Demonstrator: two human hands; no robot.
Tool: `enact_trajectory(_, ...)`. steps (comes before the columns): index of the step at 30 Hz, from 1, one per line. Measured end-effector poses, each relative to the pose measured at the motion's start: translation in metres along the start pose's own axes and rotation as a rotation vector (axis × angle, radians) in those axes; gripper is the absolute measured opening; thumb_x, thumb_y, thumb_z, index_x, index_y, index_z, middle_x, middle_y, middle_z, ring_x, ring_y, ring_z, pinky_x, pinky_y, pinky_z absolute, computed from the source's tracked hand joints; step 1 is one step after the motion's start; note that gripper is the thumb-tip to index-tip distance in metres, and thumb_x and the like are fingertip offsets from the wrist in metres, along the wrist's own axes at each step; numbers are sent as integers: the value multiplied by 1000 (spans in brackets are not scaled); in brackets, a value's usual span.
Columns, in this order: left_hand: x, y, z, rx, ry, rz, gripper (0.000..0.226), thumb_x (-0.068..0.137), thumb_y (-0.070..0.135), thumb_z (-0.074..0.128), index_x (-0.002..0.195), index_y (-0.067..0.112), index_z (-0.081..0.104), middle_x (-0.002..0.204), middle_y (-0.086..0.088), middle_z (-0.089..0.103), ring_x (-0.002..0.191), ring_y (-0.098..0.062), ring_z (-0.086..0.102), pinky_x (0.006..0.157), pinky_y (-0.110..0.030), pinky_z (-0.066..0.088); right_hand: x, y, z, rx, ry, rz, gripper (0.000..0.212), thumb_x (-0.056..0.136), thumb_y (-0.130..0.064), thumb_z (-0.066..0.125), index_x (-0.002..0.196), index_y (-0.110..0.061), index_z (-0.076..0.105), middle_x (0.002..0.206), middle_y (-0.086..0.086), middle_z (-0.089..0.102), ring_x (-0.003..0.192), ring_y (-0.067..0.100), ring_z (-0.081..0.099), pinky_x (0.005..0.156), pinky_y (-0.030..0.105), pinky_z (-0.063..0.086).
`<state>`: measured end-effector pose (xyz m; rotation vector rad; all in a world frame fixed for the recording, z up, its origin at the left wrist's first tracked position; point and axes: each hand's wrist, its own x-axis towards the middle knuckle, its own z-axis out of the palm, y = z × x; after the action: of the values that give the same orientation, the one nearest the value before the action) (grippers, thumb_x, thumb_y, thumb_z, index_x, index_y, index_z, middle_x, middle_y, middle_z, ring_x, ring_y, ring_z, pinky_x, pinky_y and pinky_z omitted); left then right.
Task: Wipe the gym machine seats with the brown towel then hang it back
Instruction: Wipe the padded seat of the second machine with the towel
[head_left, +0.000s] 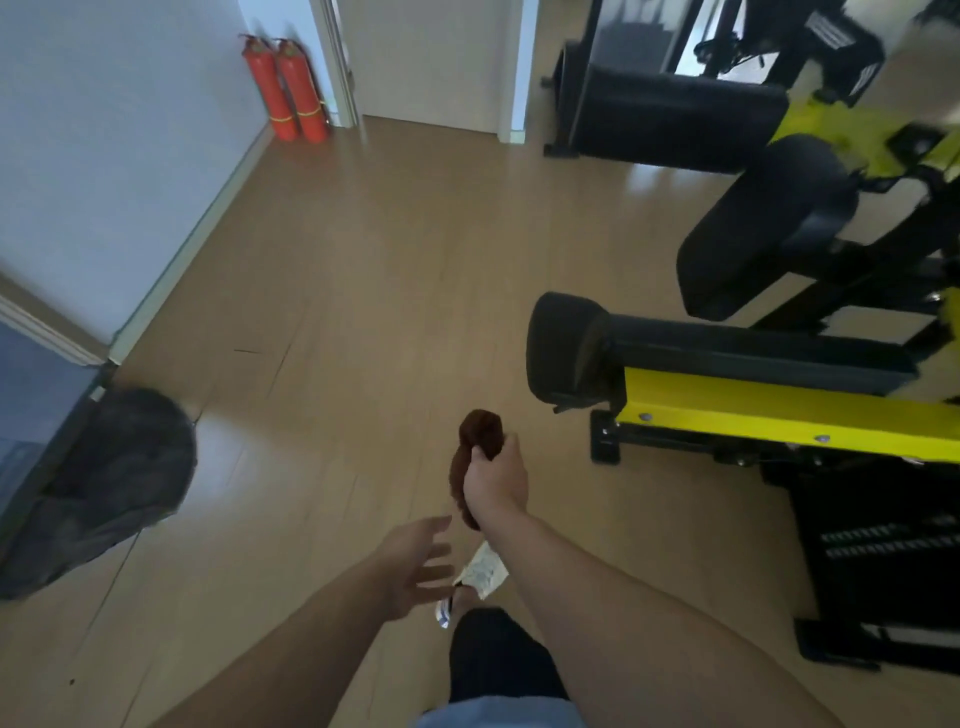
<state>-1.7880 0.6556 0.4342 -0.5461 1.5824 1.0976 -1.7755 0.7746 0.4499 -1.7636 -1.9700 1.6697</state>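
The wooden floor (337, 312) fills most of the view, and all places here are given from the yellow and black gym machine (769, 400) that stands on it at the right side. Its long black padded seat (727, 348) lies on top of the yellow frame, with a rounded end pad pointing to the left. Behind the machine there is a second black pad (763, 228), tilted, and further behind a dark upright machine (670, 114). Far to the left of the machine a dark bag (109, 483) leans at a wall corner. Far behind and to the left of it two red fire extinguishers (285, 88) stand together against the white wall, beside a door frame.

Just left of the machine's end pad, above the floor, the right hand (496, 480) grips the brown towel (480, 441); the fingers are curled around its middle, so one bunch sticks out above the hand and the rest hangs below. The left hand (415, 566) is nearer to the person, below the towel, with the fingers spread and straight, holding nothing.
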Motion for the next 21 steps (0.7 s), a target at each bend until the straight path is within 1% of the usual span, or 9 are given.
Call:
enact_trajectory(3,30,62,-12,54,158,108,55,94,32,63,141,10,44,126,-9,58,108,-28,60,91,-44,54,37,-40,16,-92,54,-17,36,106,-24,42,142,-20,42,131,10,63,118,32,61,84,35,45)
enact_trajectory(7,54,160,-21,140,259,284,61,92,23,65,146,12,39,115,-9,60,108,-28,58,94,-44,52,82,-87,18,-129,72,5,36,107,-24,38,143,-20,40,130,9,64,116,31,62,81,34,41)
enact_trajectory(9,64,206,-16,266,254,384,61,90,15,66,146,15,41,126,-8,59,114,-28,57,99,-45,50,102,-111,16,-120,64,23,38,106,-26,41,144,-20,41,131,7,63,117,28,62,79,32,40)
enact_trajectory(11,72,242,-10,412,225,486,63,90,3,64,146,19,41,136,-5,55,119,-25,55,96,-40,51,121,-131,15,-80,40,6,37,104,-29,45,141,-22,45,129,4,63,114,26,63,83,33,47)
enact_trajectory(15,108,312,-2,826,94,665,77,81,-19,53,146,21,42,135,2,51,116,-22,56,86,-39,54,161,-177,14,134,-14,-149,19,97,-28,52,112,-23,62,101,-1,68,90,17,66,84,42,60)
enact_trajectory(16,120,331,0,897,46,659,72,81,-21,51,143,14,45,127,-1,54,110,-25,58,81,-39,53,171,-189,11,193,-41,-189,15,95,-27,53,104,-22,64,94,-1,68,85,16,66,81,41,60)
enact_trajectory(18,146,367,7,1088,-61,656,37,89,-18,46,119,-1,57,100,-9,58,86,-26,57,62,-31,50,192,-210,4,289,-86,-228,14,92,-27,56,94,-21,68,87,0,69,83,17,67,79,40,61)
enact_trajectory(20,171,397,16,1165,-179,521,21,91,-13,53,94,7,61,84,-4,56,75,-18,56,50,-16,45,220,-227,-3,378,-32,-187,16,90,-28,57,89,-20,70,86,1,71,84,19,68,78,41,60)
enact_trajectory(21,184,413,22,1136,-242,414,20,88,-11,60,89,9,64,81,1,59,76,-14,58,52,-10,44,234,-235,-7,424,29,-149,16,91,-28,57,89,-20,71,85,1,71,84,19,68,77,40,60)
